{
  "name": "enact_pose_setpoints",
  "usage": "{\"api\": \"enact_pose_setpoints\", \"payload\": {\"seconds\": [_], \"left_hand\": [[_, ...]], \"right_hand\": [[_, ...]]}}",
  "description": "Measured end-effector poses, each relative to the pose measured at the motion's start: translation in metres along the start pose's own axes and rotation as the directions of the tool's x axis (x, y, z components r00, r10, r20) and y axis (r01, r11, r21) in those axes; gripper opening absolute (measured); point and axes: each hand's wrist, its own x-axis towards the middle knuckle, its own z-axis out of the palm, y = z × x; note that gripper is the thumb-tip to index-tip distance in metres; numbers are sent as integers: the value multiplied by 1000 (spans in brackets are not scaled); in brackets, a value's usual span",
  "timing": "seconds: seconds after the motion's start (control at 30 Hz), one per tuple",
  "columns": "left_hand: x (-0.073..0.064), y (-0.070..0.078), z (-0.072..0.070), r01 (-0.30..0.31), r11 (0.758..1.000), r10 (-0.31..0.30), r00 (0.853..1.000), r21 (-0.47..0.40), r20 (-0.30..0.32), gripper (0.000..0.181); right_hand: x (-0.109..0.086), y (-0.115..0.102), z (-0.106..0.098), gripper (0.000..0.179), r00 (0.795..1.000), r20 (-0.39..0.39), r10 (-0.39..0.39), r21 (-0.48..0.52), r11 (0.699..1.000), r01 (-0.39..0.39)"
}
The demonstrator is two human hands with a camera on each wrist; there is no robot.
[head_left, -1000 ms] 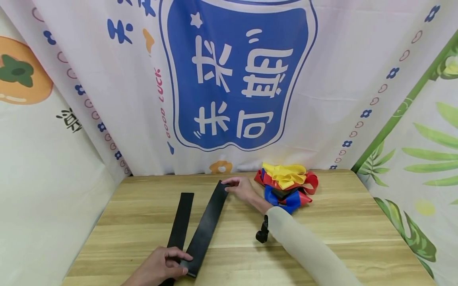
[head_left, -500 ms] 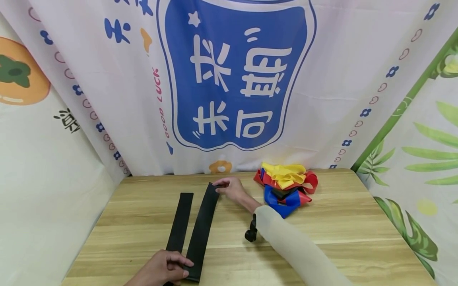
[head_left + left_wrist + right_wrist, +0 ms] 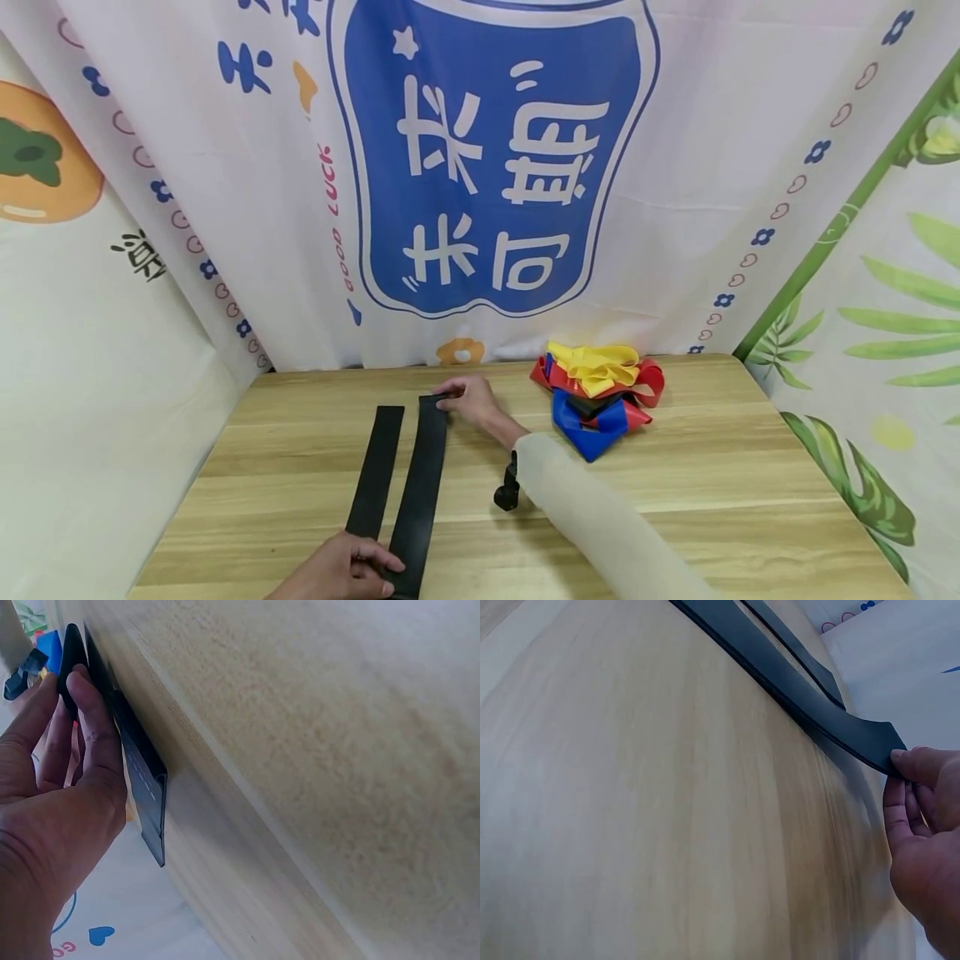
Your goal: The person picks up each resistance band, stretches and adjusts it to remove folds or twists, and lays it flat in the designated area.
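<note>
A long flat black resistance band [image 3: 422, 492] stretches lengthwise between my hands, lying in layers. My right hand [image 3: 476, 406] pinches its far end between thumb and fingers; in the right wrist view that end of the band [image 3: 855, 735] bends up off the wooden table. At the near end, my left hand [image 3: 337, 571] pinches the band, and the left wrist view has the tip [image 3: 73, 652] between thumb and fingers. Just left of it lies a second, similar black band [image 3: 377, 475], flat and nearly parallel. My left hand covers part of that one's near end.
A loose heap of yellow, red, blue and black bands [image 3: 596, 387] sits at the back right of the wooden table [image 3: 637, 500]. Printed cloth [image 3: 495, 167] hangs right behind the table's back edge. A small black camera [image 3: 507, 492] is worn on my right wrist.
The far end of the held band has swung left with my right hand, bringing it almost parallel to the other band. Both hands have come slightly nearer the body, still pinching its ends.
</note>
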Motion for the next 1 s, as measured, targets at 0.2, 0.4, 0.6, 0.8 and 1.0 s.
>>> {"api": "enact_pose_setpoints", "payload": {"seconds": [0.2, 0.4, 0.6, 0.8, 1.0], "left_hand": [[-1, 2, 3, 2, 999, -2, 1000, 37, -3, 19], [0, 2, 5, -9, 998, 9, 1000, 59, 4, 17], [0, -1, 5, -26, 998, 24, 999, 57, 20, 17], [2, -1, 4, -32, 998, 30, 999, 52, 40, 17], [5, -4, 0, -58, 998, 55, 993, 28, 104, 19]], "right_hand": [[2, 1, 7, 15, 1000, -14, 15, -32, 999, -15], [3, 0, 12, 15, 1000, 1, -8, -76, 997, 8], [4, -2, 14, 15, 1000, 23, 2, -133, 991, 1], [4, 0, 14, 14, 1000, 28, -5, -155, 988, 9], [3, 2, 13, 12, 999, 41, -24, -192, 981, 31]]}}
